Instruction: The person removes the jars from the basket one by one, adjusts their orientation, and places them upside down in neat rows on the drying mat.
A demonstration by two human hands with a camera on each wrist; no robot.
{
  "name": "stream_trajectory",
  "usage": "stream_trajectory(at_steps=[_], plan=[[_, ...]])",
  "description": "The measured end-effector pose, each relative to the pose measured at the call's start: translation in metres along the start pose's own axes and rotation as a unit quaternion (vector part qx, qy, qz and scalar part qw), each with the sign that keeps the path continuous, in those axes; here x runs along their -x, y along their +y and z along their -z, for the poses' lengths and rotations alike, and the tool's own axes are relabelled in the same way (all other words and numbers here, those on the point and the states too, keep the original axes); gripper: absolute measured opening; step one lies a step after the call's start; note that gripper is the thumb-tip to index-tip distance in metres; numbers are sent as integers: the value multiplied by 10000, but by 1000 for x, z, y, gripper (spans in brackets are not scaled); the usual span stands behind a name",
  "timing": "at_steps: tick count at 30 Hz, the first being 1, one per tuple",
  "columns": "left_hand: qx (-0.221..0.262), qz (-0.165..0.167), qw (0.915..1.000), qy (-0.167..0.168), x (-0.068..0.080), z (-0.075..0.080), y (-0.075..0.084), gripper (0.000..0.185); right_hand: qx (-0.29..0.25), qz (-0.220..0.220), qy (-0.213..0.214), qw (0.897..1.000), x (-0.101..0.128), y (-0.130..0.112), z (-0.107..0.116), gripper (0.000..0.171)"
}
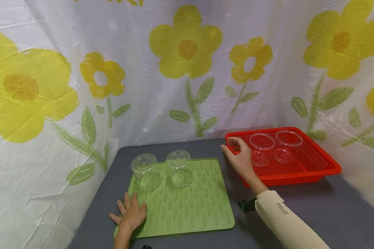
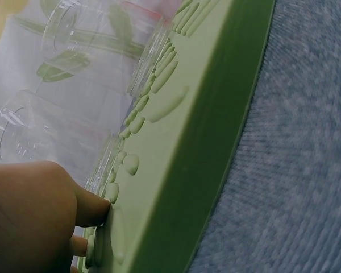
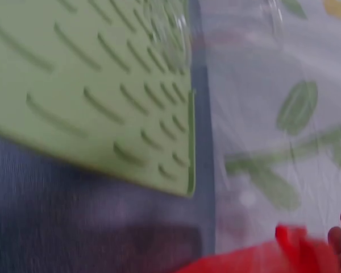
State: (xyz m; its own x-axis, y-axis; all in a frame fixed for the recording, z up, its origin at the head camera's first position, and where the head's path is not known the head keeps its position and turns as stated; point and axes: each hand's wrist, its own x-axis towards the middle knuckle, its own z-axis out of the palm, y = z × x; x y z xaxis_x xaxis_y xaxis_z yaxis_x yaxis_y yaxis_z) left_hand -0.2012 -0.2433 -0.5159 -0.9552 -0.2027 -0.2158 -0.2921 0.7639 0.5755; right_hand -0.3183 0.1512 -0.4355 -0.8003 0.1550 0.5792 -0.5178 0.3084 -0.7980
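A green ribbed mat (image 1: 187, 204) lies on the grey tabletop. Two clear cups (image 1: 146, 171) (image 1: 179, 167) stand upside down at its back left. My left hand (image 1: 129, 207) rests flat on the mat's front left corner with its fingers spread; in the left wrist view the fingers (image 2: 91, 207) press on the mat (image 2: 176, 114) below the cups (image 2: 23, 131). My right hand (image 1: 237, 148) hovers empty and loosely curved at the left rim of a red basket (image 1: 318, 173). It is just left of the nearer of two upright clear cups (image 1: 261, 148) (image 1: 288, 145). The right wrist view is blurred.
A white curtain with yellow flowers (image 1: 187, 48) closes in the table at the back and both sides. Grey tabletop (image 1: 324, 204) shows in front of the basket. The mat's edge (image 3: 190, 170) and the basket's red corner (image 3: 261, 259) appear in the right wrist view.
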Motion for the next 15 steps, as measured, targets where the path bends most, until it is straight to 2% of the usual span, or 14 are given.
stream_trajectory(at_steps=[8,15], plan=[[0,59,10000,-41,-1,0,1,73,462,-116,494,9976,-7,11,30,36],[8,18,10000,-34,-2,-1,-1,74,748,-199,764,9941,-10,17,46,37]])
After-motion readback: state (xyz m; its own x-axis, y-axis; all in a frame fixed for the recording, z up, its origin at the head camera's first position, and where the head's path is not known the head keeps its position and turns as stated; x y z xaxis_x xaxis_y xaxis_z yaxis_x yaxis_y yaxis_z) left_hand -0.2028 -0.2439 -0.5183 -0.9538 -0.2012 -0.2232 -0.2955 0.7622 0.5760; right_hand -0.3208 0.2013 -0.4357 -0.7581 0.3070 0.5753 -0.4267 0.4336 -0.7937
